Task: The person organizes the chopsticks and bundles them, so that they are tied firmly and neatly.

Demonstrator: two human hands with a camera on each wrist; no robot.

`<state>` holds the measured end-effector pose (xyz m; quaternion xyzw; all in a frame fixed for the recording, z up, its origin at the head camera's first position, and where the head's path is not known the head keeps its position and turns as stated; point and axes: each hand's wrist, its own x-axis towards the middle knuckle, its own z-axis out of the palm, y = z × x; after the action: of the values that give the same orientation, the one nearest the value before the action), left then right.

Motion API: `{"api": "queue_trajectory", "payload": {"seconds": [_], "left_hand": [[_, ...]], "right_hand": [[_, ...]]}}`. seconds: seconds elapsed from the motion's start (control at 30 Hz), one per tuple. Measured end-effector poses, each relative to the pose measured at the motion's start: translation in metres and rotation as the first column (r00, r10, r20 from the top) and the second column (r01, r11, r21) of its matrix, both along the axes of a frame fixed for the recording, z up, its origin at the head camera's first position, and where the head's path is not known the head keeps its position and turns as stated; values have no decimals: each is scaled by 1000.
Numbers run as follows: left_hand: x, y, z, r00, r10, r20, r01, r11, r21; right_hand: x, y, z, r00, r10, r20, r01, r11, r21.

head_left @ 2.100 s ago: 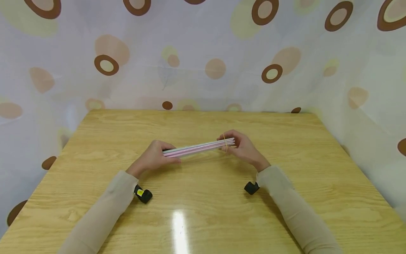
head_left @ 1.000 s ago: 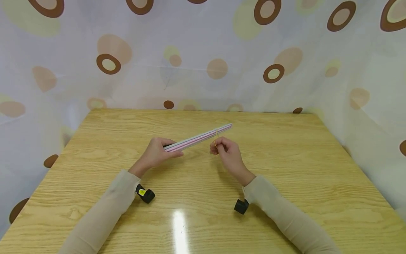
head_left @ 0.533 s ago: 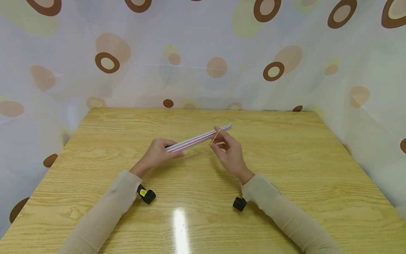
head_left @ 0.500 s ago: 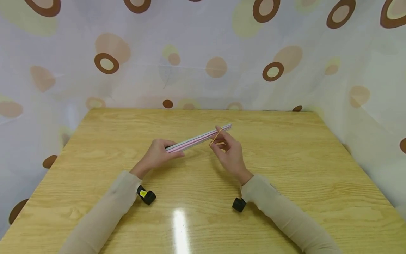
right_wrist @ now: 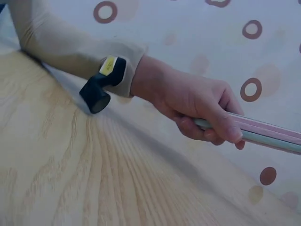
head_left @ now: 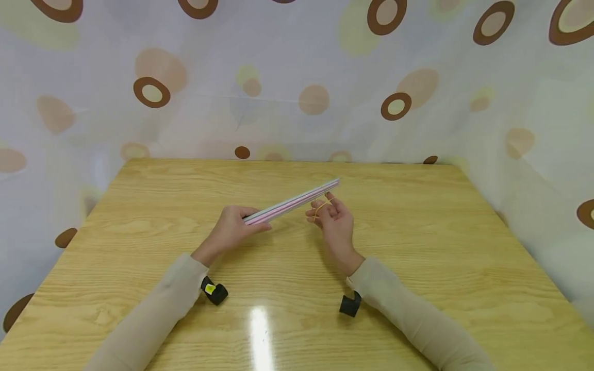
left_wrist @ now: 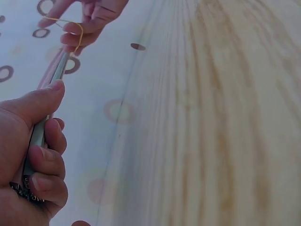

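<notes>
My left hand (head_left: 227, 230) grips one end of a bundle of slim pink and pale green pencils (head_left: 291, 203), which slants up to the right above the table. In the left wrist view, its fingers wrap the pencils (left_wrist: 60, 68), whose near ends are black with gold marks. Just below the bundle's far end is my right hand (head_left: 337, 228). A thin yellow rubber band (head_left: 319, 207) is hooked over its bent fingers and stretched between them. Part of the band reaches up to the bundle; how it passes around the pencils is too fine to tell.
Below both hands lies a wood-grain table (head_left: 287, 309) with a bright reflection near the front. A pale curtain (head_left: 278, 62) with brown ring patterns stands behind it and at both sides. Small black cameras (head_left: 215, 292) sit at the cuffs.
My right hand has let go of the bundle's far end and moved down towards me, drawing the rubber band out. Its fingers have shifted within the band. The far end has risen.
</notes>
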<state>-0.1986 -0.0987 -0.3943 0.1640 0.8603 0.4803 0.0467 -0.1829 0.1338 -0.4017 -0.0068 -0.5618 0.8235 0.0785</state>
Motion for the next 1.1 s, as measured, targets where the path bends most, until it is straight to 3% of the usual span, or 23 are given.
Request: {"api": "queue_trajectory", "payload": {"seconds": [0.13,0.27,0.33,0.43,0.57,0.73,0.83,0.97,1.1], "left_hand": [[3,0,0,1000,-9,-24,9,1000,-5],[3,-2,-1,999,-22,-38,21,1000,-18],[2,-3,-1,999,-29,-43,28,999,-27],[0,-5,1,996,-50,-70,48,998,-42],[-2,-8,4,987,-83,-138,75,995,-65],[-3,-13,2,968,-125,-219,106,990,-94],[-2,-15,2,944,-161,-287,133,985,-115],[-2,-16,4,891,-204,-406,144,974,-173],[-1,-16,6,840,-239,-488,137,962,-236]], "right_hand": [[-4,5,1,990,99,102,-74,972,-223],[-8,16,2,969,210,126,-137,892,-432],[-9,21,5,960,252,119,-164,857,-489],[-11,28,10,954,285,96,-193,825,-531],[-13,36,14,950,307,60,-230,815,-532],[-16,43,14,924,380,40,-307,803,-511],[-18,46,12,908,418,11,-363,802,-475],[-22,51,9,886,462,-28,-432,805,-407],[-24,53,7,895,446,10,-425,860,-283]]}}
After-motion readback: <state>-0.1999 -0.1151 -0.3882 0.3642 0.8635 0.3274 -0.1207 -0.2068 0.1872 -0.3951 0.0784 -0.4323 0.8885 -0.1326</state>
